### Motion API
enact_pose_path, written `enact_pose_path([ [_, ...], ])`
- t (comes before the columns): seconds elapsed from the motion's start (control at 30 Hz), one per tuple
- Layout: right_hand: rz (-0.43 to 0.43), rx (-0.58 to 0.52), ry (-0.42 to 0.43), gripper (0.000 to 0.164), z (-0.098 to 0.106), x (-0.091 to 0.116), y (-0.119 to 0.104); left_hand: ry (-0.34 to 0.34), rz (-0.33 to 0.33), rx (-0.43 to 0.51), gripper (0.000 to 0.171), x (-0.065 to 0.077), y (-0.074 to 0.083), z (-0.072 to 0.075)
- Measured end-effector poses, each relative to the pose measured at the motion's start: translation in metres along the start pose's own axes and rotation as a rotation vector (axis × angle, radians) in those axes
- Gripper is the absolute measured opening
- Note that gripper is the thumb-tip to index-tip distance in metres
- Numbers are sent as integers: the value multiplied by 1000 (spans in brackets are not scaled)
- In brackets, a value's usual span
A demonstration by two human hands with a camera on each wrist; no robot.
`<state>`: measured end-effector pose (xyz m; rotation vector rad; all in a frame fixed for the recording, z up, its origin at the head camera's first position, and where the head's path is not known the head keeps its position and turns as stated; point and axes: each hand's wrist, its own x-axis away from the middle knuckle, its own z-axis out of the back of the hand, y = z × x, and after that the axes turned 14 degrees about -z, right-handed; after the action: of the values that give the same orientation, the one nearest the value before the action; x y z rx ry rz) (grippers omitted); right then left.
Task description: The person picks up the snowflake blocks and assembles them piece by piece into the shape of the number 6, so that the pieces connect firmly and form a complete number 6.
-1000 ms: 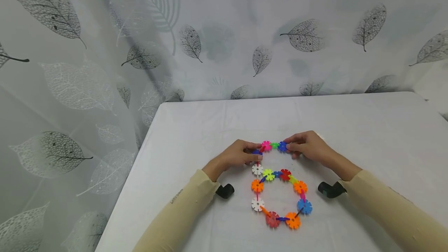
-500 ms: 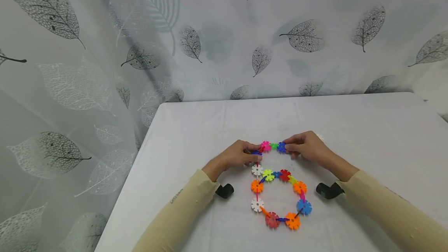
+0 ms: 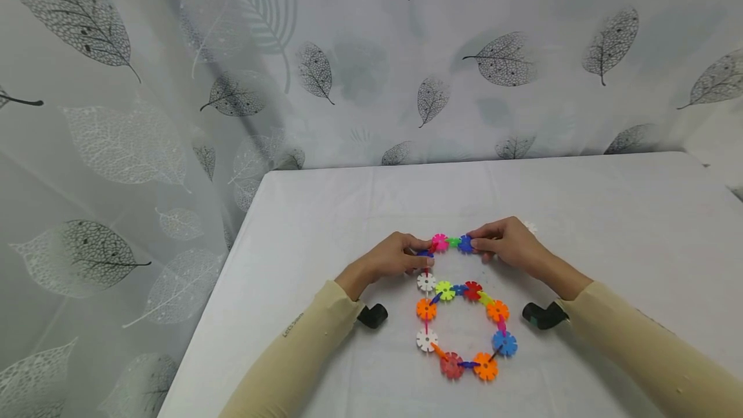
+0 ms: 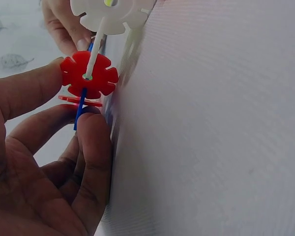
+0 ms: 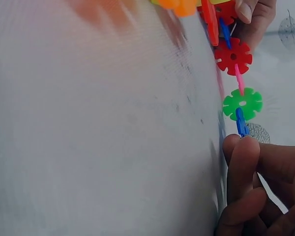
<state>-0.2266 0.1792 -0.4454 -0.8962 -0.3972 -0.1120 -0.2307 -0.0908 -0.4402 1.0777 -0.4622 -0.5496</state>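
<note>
Notched plastic flower discs in many colours are joined in a chain on the white table. Its lower part forms a closed ring, where an orange disc (image 3: 485,366) sits at the bottom. From a white disc (image 3: 426,282) the chain runs up and bends right. My left hand (image 3: 395,257) pinches the chain's upper left corner at a blue disc (image 4: 80,110), close to a red disc (image 4: 77,73). Between finger and thumb, my right hand (image 3: 511,242) holds the blue end disc (image 3: 465,244). A green disc (image 5: 242,104) and a pink disc (image 3: 440,242) link the two corners.
A pale, loose-looking piece (image 3: 531,227) lies just behind my right hand. Black wrist-worn devices (image 3: 373,316) stick out from both sleeves near the ring. A leaf-patterned curtain (image 3: 371,69) hangs behind the white table (image 3: 313,211) and along its left side.
My right hand and the blue end disc have shifted very slightly left. My left hand keeps its grip, and the lower ring looks unchanged.
</note>
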Motion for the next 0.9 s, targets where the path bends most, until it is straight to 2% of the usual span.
enact_pose_path([
  [0.3,-9,0,9,29,-4,0,0,0,3,-6,47,1,-1,-1],
  [0.53,31,-5,0,31,-2,3,0,5,-17,-34,50,2,-4,0],
  [0.9,60,130,50,39,3,6,2,21,-34,-14,51,4,-7,-2],
])
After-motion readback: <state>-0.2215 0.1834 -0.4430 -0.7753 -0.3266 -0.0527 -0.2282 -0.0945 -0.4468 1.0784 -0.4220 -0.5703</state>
